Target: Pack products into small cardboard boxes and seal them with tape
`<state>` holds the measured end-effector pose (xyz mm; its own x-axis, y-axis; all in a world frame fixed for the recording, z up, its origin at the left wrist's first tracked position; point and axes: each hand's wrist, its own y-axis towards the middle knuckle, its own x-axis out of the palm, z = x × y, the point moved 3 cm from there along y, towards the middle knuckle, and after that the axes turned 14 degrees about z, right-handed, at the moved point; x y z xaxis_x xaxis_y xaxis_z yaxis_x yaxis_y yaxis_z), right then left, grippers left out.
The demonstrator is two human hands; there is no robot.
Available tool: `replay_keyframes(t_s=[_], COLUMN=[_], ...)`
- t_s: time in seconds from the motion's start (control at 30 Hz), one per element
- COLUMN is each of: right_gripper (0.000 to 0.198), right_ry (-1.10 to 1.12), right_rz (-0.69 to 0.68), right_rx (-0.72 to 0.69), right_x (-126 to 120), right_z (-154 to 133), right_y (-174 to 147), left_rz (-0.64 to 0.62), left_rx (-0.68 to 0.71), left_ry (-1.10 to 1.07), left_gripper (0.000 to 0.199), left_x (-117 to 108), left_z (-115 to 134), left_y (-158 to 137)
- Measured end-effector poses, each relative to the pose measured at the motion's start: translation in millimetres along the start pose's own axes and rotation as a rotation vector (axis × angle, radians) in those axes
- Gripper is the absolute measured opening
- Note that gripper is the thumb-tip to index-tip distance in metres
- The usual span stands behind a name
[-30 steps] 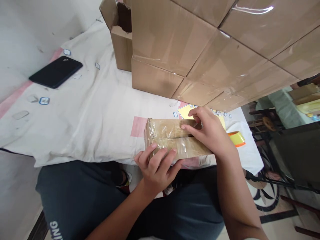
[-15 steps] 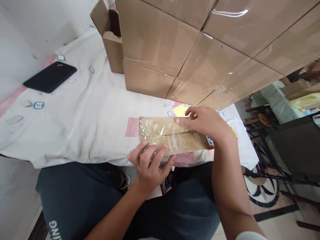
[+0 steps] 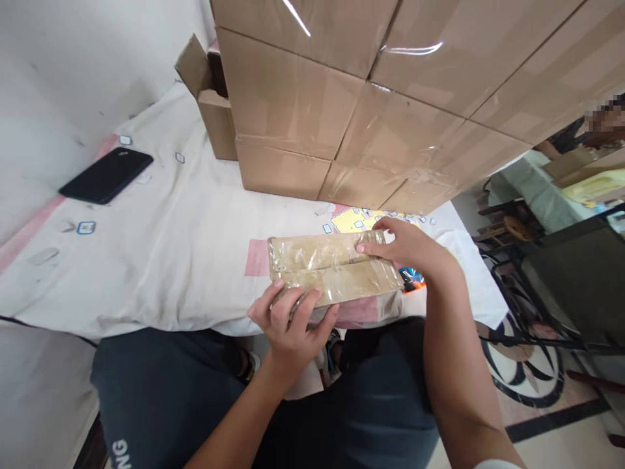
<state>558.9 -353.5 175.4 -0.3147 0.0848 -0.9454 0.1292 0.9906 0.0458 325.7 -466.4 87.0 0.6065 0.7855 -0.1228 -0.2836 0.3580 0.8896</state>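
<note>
The taped cardboard box point(image 3: 336, 270) was at the front of the table, between our two hands, its long side running left to right and pink showing by its left end and near side. Around it we had the white cloth point(image 3: 195, 260), creased and draped over the near edge. Beyond the box, and apart from it, we saw the stack of cartons point(image 3: 342, 98) rising in several rows, glossy with clear tape. Our dark trousers point(image 3: 351, 384) filled the space below the table edge. At the stack's left end stood an open carton point(image 3: 217, 127) with one flap raised, and farther left lay a thin black object point(image 3: 107, 174), flat on the cloth. With our left hand point(image 3: 290, 326) we gripped the box's near left edge, fingers spread over the top and thumb against the near side. Our right hand point(image 3: 405, 244) was at its far right corner, thumb on top and fingers curled past the far edge; we could not tell whether it was closed on the box. Behind the box we saw a yellow patch point(image 3: 344, 221), at its right end a blue-and-orange item point(image 3: 413, 277), partly hidden, and, out on the cloth, small blue-edged shapes point(image 3: 86, 227).
</note>
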Motion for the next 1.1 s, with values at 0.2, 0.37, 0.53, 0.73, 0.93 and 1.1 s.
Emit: replay_keyframes(t_s=[0.2,0.37,0.53,0.73,0.93,1.1], right_gripper=[0.054,0.079,0.118,0.161,0.161,0.15], right_ry=[0.375,0.678,0.82,0.665,0.631,0.674], right_rz=[-0.126,-0.236,-0.306,-0.248,0.041,0.189], right_rx=[-0.02,-0.053,-0.166,-0.331,-0.355,-0.359], right_x=[12,24,41,53,64,40], right_z=[1,14,44,59,54,71], right_y=[-21,-42,-63,-90,-107,-113], left_rz=[0.023,0.012,0.033,0.113,0.098,0.261], left_rx=[0.064,0.063,0.011,0.064,0.125,0.168], left_ry=[0.001,-0.01,-0.088,-0.12,-0.172,-0.05], left_gripper=[0.036,0.032,0.012,0.009,0.01,0.059], left_x=[0,0,2,8,12,15], left_z=[-5,-6,-9,-27,-39,-35], left_y=[-3,2,7,2,6,-3])
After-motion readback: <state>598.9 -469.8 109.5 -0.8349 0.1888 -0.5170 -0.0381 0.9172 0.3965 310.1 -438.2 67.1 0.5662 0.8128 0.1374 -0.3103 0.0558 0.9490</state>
